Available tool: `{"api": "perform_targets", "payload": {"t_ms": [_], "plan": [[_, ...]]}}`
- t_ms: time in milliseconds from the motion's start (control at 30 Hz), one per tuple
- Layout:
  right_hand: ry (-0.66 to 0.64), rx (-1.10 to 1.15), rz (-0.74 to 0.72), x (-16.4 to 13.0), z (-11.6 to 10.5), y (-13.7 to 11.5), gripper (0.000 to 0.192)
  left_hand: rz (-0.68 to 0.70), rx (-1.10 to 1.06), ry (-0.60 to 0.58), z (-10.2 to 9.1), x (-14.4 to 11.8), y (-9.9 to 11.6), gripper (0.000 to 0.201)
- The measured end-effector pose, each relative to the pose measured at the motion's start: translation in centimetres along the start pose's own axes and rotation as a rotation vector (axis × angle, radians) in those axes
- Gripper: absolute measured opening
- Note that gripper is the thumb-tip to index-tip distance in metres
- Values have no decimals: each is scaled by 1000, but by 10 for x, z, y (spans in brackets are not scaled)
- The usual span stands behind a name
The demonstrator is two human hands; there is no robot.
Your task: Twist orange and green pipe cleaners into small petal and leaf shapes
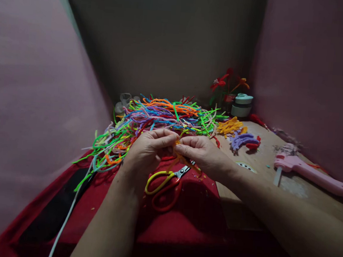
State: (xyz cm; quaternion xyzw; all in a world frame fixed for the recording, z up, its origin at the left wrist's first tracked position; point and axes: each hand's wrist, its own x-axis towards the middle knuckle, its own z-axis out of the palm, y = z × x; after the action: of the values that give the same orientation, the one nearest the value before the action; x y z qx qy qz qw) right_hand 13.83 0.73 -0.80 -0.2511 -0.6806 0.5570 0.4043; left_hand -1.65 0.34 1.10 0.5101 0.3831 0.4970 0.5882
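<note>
1. Orange pipe cleaner (177, 154) sits pinched between my two hands, just in front of the big heap; its top shows at the fingertips, the rest trails down under my right hand toward the scissors.
2. My left hand (149, 148) is clenched around that strand's near end, fingers curled over it; my right hand (203, 152) grasps the same strand from the other side, thumb and forefinger closed; the two hands nearly touch.
3. Scissors (167, 183) with one yellow and one red loop lie on the red cloth (188, 221) just below my hands, blades pointing up toward my right wrist.
4. The pile of mixed pipe cleaners (160, 117) spreads behind and to the left of the hands; green, blue, orange and purple strands tangled together.
5. Smaller bunches lie apart to the right: a yellow bunch (229, 126) and a purple bunch (243, 140).
6. A small pot (229, 98) at the back holds red and orange handmade flowers (222, 82); a lidded round container (242, 104) stands just beside it, contents hidden.
7. A pink glue gun (307, 171) rests on the table (264, 159), well right of my hands.
</note>
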Motion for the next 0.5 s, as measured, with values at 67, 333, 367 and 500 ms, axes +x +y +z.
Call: {"api": "perform_targets", "payload": {"t_ms": [67, 333, 367, 500], "plan": [[15, -2, 26, 0, 1, -1, 29, 33, 40, 47, 2, 0, 0, 19], [76, 8, 33, 0, -1, 0, 20, 141, 234, 108, 6, -3, 2, 15], [79, 3, 32, 0, -1, 1, 22, 116, 247, 78, 5, -4, 3, 14], [100, 3, 52, -1, 0, 3, 23, 165, 418, 106, 8, -6, 1, 11]]}}
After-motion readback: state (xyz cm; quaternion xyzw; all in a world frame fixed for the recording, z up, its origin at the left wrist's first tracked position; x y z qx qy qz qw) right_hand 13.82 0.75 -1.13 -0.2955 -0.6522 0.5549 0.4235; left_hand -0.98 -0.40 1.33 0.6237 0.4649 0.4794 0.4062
